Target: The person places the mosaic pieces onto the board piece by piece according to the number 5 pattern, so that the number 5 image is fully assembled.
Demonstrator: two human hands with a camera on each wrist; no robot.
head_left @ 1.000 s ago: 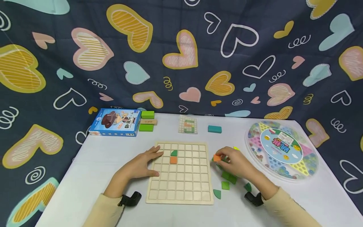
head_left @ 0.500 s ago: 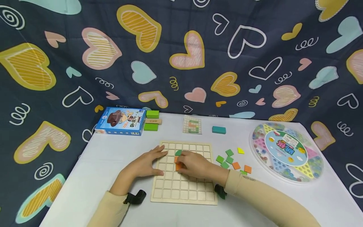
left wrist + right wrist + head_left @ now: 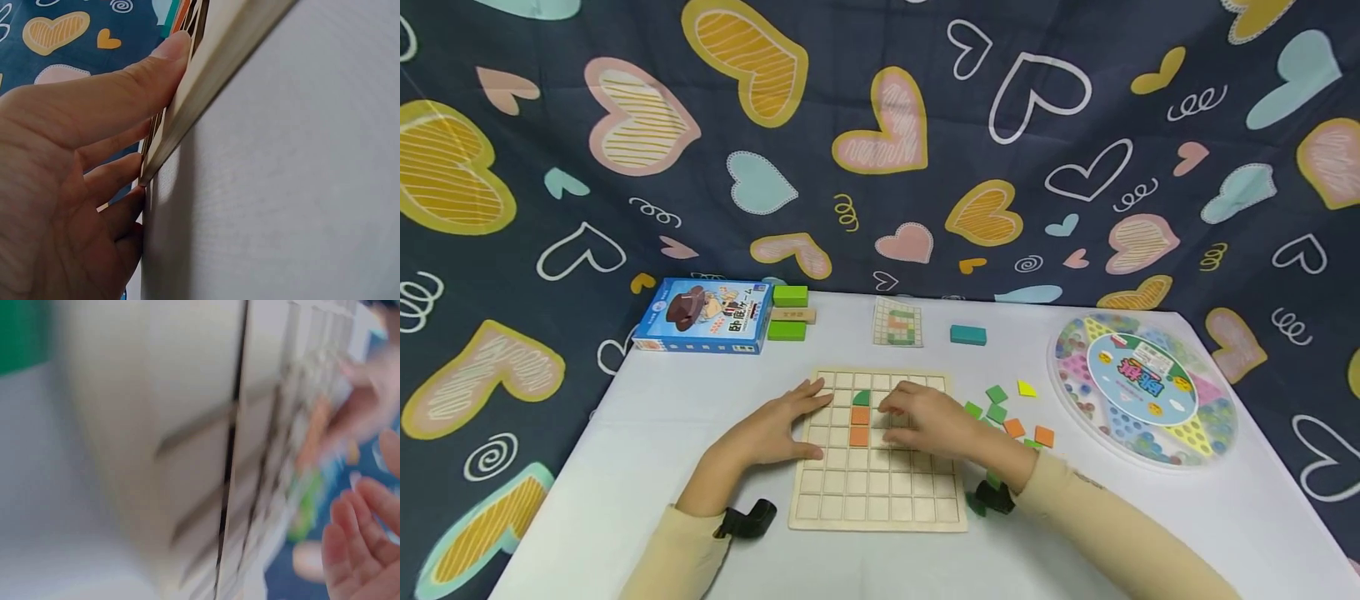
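A pale wooden grid board lies on the white table. Down one of its columns run a green quarter-round tile, an orange square tile and a second orange square tile. My left hand rests on the board's left edge, thumb and fingers spread; the left wrist view has the thumb against the rim. Just right of the orange tiles, my right hand hovers over the board. Its fingers are loosely bent with nothing visible between them, though the right wrist view is blurred.
Right of the board lie several loose green and orange tiles and a yellow tile. A round marble game stands farther right. Behind are a pattern card, a teal block, a blue box and green blocks.
My right hand has carried an orange square from the loose tiles to the board, set it below the other orange tile, let go and drawn back right. The left hand has stayed on the edge.
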